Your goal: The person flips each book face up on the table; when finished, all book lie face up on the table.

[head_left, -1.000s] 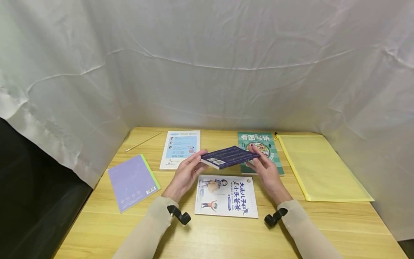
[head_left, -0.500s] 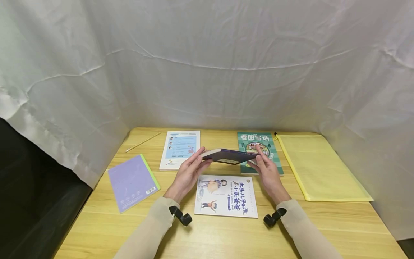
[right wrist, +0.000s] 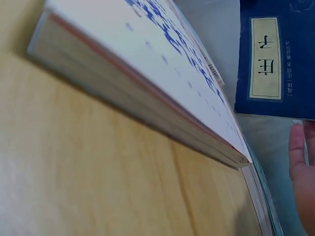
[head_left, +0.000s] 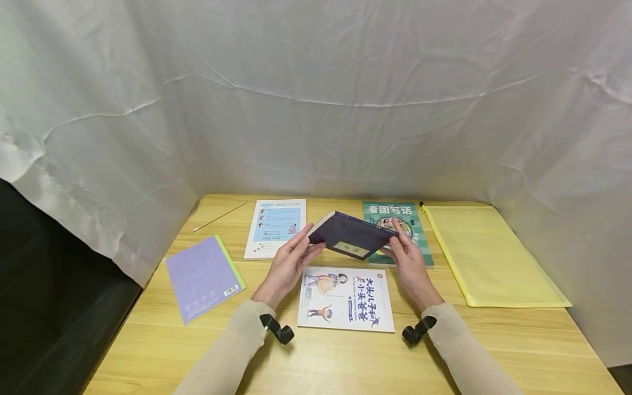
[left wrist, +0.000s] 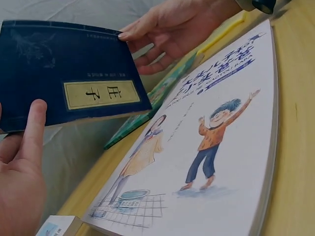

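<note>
Head view: we see a person seated at a wooden table (head_left: 494, 340), holding a dark blue book (head_left: 351, 236) in the air between both hands. The left hand (head_left: 288, 264) grips its left end, thumb and fingers curled round the edge; the right hand (head_left: 407, 260) pinches its right end. The book tilts so that its cover, with a pale title label, faces the person. We judge the book to be lifted and mid-turn, not yet set down anywhere. Directly beneath it lies a white picture book (head_left: 345, 299). Behind it lie a green book (head_left: 397, 227) and a white booklet (head_left: 275, 226). A purple notebook (head_left: 202, 277) lies to the left, a yellow zip pouch (head_left: 486, 255) to the right, and a thin stick (head_left: 219, 216) at the far left corner.

Left wrist view: we see the dark blue book (left wrist: 69, 73) close up, cover towards us, its label reading sideways. The left hand (left wrist: 19, 167) holds the near lower corner, thumb pressed on the cover. The right hand (left wrist: 177, 29) grasps the far edge. Below, the white picture book (left wrist: 206, 147) lies flat and the green book (left wrist: 162, 93) peeps out under the blue one.

Right wrist view: we see the white picture book (right wrist: 147, 83) edge-on upon the table (right wrist: 74, 182), and the dark blue book (right wrist: 275, 59) above it. Only part of the right hand's fingers (right wrist: 300, 167) show at the edge, below the book.
</note>
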### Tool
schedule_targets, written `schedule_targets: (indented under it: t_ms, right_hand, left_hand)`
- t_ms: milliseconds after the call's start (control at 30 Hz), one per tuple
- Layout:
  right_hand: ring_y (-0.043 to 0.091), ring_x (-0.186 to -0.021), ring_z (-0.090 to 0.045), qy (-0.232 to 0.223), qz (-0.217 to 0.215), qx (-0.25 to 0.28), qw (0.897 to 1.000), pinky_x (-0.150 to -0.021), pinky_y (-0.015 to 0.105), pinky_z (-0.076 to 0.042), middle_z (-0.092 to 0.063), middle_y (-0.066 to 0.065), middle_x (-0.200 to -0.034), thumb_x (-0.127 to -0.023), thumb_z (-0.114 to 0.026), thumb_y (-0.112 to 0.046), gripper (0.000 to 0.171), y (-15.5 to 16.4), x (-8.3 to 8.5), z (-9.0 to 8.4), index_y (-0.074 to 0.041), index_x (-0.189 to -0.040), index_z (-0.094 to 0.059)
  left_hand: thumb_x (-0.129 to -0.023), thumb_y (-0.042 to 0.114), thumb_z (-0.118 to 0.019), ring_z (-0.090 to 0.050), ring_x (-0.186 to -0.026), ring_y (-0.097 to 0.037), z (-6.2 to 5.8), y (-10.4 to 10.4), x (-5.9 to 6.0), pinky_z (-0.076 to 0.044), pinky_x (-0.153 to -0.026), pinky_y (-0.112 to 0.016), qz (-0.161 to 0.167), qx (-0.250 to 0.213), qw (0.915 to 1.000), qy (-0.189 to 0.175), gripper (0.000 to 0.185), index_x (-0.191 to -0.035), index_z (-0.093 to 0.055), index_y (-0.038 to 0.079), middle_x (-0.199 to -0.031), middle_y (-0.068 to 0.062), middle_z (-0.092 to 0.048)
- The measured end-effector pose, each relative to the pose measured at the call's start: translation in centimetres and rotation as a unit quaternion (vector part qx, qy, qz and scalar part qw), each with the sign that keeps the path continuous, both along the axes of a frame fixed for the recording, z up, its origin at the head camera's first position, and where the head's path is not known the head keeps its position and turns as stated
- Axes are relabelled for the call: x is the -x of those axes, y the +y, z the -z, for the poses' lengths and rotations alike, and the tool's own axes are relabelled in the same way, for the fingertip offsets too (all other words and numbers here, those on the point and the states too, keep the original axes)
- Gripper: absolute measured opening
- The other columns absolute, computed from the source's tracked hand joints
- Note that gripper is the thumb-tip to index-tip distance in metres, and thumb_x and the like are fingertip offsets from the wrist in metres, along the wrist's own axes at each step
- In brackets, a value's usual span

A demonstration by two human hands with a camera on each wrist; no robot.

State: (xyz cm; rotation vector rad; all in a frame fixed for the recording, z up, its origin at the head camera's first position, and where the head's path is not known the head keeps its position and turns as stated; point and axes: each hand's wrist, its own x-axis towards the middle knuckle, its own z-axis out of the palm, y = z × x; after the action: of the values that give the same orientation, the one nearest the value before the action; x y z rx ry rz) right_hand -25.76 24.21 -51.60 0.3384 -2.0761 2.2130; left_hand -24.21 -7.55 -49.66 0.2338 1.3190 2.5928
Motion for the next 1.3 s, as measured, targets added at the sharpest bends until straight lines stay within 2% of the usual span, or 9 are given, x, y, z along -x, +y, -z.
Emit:
schedule_targets:
  t_ms: [133, 200, 367, 533, 700, 867, 1067, 1167, 1300]
  right_hand:
    - [-0.001, -0.130, -0.064, -0.011, 0.014, -0.012, 1.000, -0.109, 0.021, -0.059, -0.017, -0.001, -0.184, -0.117, -0.047, -0.037, 0.059, -0.02, 0.00, -0.30, -0.033, -0.172, -0.029]
    - [0.000, -0.130, -0.065, -0.018, 0.025, -0.022, 0.999, -0.109, 0.020, -0.059, -0.021, -0.004, -0.183, -0.116, -0.046, -0.040, 0.057, 0.06, -0.03, -0.43, -0.039, -0.171, -0.031]
    - [0.000, -0.128, -0.067, -0.030, 0.043, -0.026, 0.998, -0.111, 0.019, -0.057, -0.033, 0.010, -0.179, -0.116, -0.047, -0.045, 0.054, 0.17, -0.17, -0.73, -0.047, -0.168, -0.033]
    - [0.000, -0.120, -0.071, -0.041, 0.057, -0.024, 0.997, -0.106, 0.022, -0.061, -0.037, 0.014, -0.176, -0.116, -0.048, -0.044, 0.054, 0.13, -0.30, -0.57, -0.043, -0.168, -0.036]
    - [0.002, -0.115, -0.072, -0.045, 0.063, -0.017, 0.997, -0.102, 0.021, -0.063, -0.038, 0.012, -0.176, -0.116, -0.048, -0.039, 0.055, 0.00, -0.27, -0.37, -0.034, -0.170, -0.036]
    - [0.001, -0.111, -0.072, -0.054, 0.059, -0.014, 0.997, -0.099, 0.019, -0.063, -0.044, 0.019, -0.171, -0.117, -0.047, -0.037, 0.059, -0.08, -0.33, -0.31, -0.026, -0.173, -0.031]
    - [0.002, -0.115, -0.073, -0.044, 0.013, 0.040, 0.998, -0.101, 0.020, -0.063, -0.034, 0.021, -0.175, -0.117, -0.052, -0.021, 0.065, 0.03, -0.41, -0.11, -0.016, -0.174, -0.022]
    - [0.003, -0.120, -0.073, -0.042, 0.002, 0.052, 0.998, -0.103, 0.022, -0.063, -0.046, 0.017, -0.169, -0.116, -0.055, -0.021, 0.068, 0.06, -0.41, 0.01, -0.019, -0.175, -0.021]
    - [0.005, -0.117, -0.074, -0.048, 0.019, 0.039, 0.998, -0.099, 0.023, -0.065, -0.070, -0.005, -0.144, -0.115, -0.057, -0.028, 0.066, 0.04, -0.34, 0.07, -0.029, -0.174, -0.028]
  left_hand:
    - [-0.117, 0.009, -0.047, -0.078, -0.112, -0.015, 0.18, 0.10, 0.01, -0.058, -0.114, -0.029, -0.002, 0.019, 0.9997, 0.019, 0.054, -0.170, -0.036, 0.008, -0.163, -0.030, -0.044]
    - [-0.117, 0.009, -0.048, -0.079, -0.109, -0.015, 0.20, 0.14, 0.00, -0.059, -0.114, -0.032, -0.004, 0.031, 0.9992, 0.027, 0.054, -0.170, -0.037, 0.009, -0.163, -0.023, -0.049]
    - [-0.116, 0.013, -0.052, -0.078, -0.100, -0.015, 0.31, 0.17, 0.02, -0.064, -0.108, -0.036, -0.015, 0.064, 0.9974, 0.030, 0.052, -0.167, -0.044, 0.013, -0.133, -0.007, -0.074]
    - [-0.115, 0.014, -0.054, -0.074, -0.099, -0.015, 0.59, 0.31, 0.18, -0.067, -0.098, -0.028, -0.026, 0.087, 0.9952, 0.035, 0.053, -0.167, -0.043, 0.010, -0.111, -0.002, -0.077]
    - [-0.114, 0.014, -0.056, -0.075, -0.106, -0.015, 0.83, 0.40, 0.16, -0.064, -0.108, -0.037, -0.043, 0.103, 0.9931, 0.033, 0.053, -0.166, -0.045, 0.009, -0.128, -0.007, -0.077]
    - [-0.115, 0.012, -0.055, -0.078, -0.110, -0.017, 0.80, 0.43, 0.03, -0.063, -0.110, -0.037, -0.042, 0.086, 0.9951, 0.026, 0.052, -0.166, -0.045, 0.010, -0.152, -0.022, -0.064]
    - [-0.115, 0.012, -0.054, -0.079, -0.107, -0.017, 0.77, 0.37, 0.00, -0.066, -0.104, -0.032, -0.035, 0.075, 0.9964, 0.016, 0.053, -0.167, -0.044, 0.011, -0.150, -0.022, -0.066]
    - [-0.115, 0.013, -0.055, -0.079, -0.106, -0.017, 0.80, 0.32, -0.03, -0.066, -0.103, -0.033, -0.036, 0.073, 0.9966, 0.010, 0.052, -0.166, -0.045, 0.013, -0.145, -0.019, -0.070]
    - [-0.115, 0.014, -0.055, -0.079, -0.105, -0.017, 0.86, 0.27, -0.14, -0.066, -0.104, -0.037, -0.034, 0.078, 0.9963, 0.013, 0.052, -0.166, -0.046, 0.015, -0.140, -0.015, -0.073]
